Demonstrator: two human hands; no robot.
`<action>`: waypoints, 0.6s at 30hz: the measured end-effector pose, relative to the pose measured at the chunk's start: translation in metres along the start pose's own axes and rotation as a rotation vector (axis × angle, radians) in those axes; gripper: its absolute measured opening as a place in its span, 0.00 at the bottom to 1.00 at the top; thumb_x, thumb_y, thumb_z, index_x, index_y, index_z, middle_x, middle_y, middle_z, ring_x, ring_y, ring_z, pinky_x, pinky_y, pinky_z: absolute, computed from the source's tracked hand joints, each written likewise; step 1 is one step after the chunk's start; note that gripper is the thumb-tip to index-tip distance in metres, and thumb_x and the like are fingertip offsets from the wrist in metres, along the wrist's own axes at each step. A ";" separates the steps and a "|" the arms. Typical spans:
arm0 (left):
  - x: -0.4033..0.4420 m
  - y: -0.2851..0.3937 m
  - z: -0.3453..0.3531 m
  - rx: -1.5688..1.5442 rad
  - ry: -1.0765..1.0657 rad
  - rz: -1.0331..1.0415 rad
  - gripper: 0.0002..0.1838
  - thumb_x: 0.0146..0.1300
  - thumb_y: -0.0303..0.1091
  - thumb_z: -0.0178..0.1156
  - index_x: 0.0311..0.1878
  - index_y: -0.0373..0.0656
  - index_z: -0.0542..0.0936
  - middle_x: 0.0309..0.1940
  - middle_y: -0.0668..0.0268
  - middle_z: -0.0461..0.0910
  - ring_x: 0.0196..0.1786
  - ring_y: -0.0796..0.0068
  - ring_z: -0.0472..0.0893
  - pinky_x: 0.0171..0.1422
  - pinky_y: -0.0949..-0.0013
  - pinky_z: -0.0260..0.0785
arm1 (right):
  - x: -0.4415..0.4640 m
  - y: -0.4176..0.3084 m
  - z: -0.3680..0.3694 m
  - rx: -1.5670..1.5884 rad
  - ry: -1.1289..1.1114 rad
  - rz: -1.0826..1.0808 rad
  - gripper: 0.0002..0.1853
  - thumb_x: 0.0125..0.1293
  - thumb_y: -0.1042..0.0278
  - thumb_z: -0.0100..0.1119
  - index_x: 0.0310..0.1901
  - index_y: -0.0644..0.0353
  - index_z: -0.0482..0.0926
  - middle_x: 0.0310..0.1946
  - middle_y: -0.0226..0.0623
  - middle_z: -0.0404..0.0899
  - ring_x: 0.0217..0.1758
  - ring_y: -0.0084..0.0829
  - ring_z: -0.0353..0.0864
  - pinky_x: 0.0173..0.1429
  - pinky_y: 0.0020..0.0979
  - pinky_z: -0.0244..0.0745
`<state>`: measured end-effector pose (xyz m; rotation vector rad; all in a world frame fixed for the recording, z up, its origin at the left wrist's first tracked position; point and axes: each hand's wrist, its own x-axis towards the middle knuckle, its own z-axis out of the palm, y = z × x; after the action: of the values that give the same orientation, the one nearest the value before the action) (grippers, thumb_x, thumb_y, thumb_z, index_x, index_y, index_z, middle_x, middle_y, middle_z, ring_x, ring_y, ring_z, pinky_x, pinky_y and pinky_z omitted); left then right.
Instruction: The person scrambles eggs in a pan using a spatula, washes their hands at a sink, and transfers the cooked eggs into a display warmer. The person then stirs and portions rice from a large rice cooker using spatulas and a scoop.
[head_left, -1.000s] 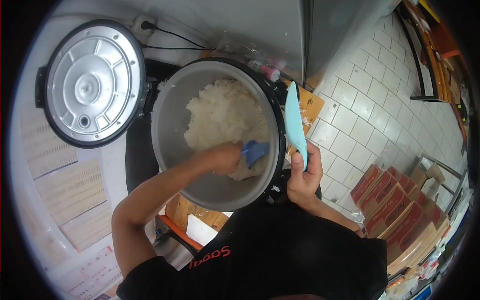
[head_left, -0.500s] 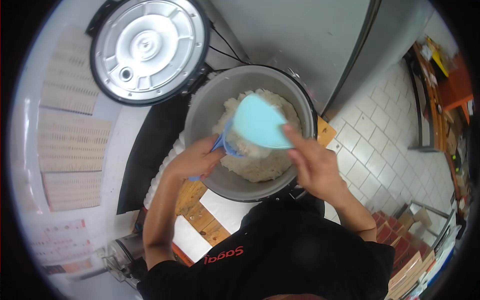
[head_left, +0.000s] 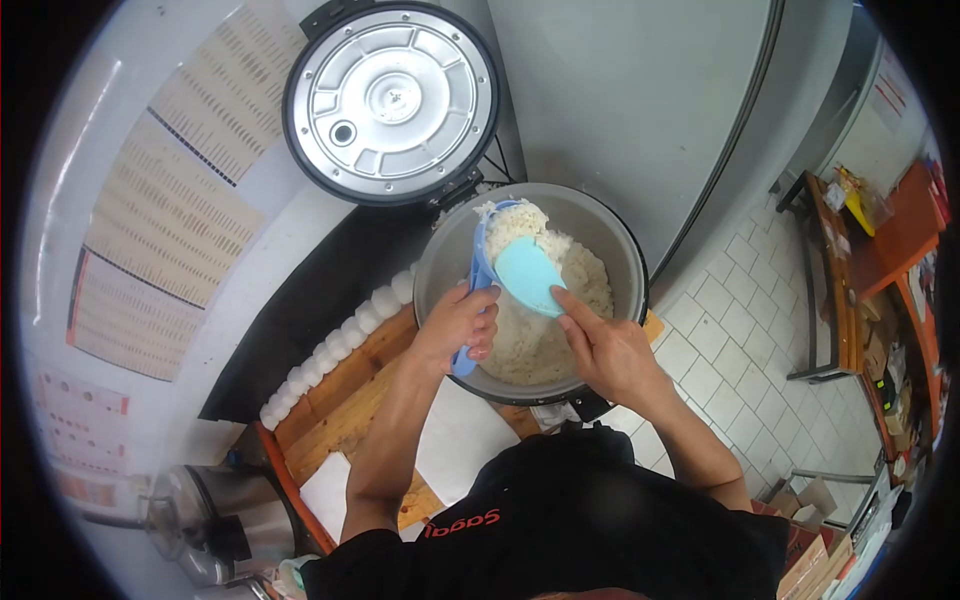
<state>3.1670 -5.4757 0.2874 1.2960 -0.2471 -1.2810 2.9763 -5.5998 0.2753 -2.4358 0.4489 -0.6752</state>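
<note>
My left hand (head_left: 458,328) is wrapped round the handle of a blue scoop (head_left: 481,262), whose cup is heaped with white rice (head_left: 514,224). Between thumb and fingers, my right hand (head_left: 622,362) grips a flat turquoise plastic scraper (head_left: 527,274). The scraper lies against the rice at the scoop's near side and hides part of it. Both tools are over a deep grey rice cooker pot (head_left: 628,300), which holds a bed of cooked rice (head_left: 530,352).
The cooker's round metal lid (head_left: 440,110) stands open behind the pot. White rounded things (head_left: 345,340) line up along a wooden surface with paper sheets (head_left: 455,440). A grey cabinet side (head_left: 620,100) rises behind. At lower left stands a metal appliance (head_left: 235,520).
The scoop has turned more upright and moved toward the pot's far side, its rice now heaped in view. The scraper has tilted and moved lower against the scoop. The camera view has shifted.
</note>
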 end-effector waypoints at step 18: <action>0.031 -0.022 -0.033 -0.509 -0.335 0.068 0.10 0.69 0.40 0.52 0.31 0.50 0.69 0.14 0.80 0.59 0.11 0.89 0.57 0.11 0.79 0.51 | 0.022 0.027 -0.027 -0.059 -0.092 0.125 0.17 0.68 0.63 0.54 0.56 0.55 0.77 0.30 0.51 0.82 0.34 0.49 0.83 0.40 0.42 0.77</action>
<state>3.1909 -5.4760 0.2430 0.6360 -0.1807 -1.3867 2.9752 -5.6419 0.2862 -2.4586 0.5859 -0.5021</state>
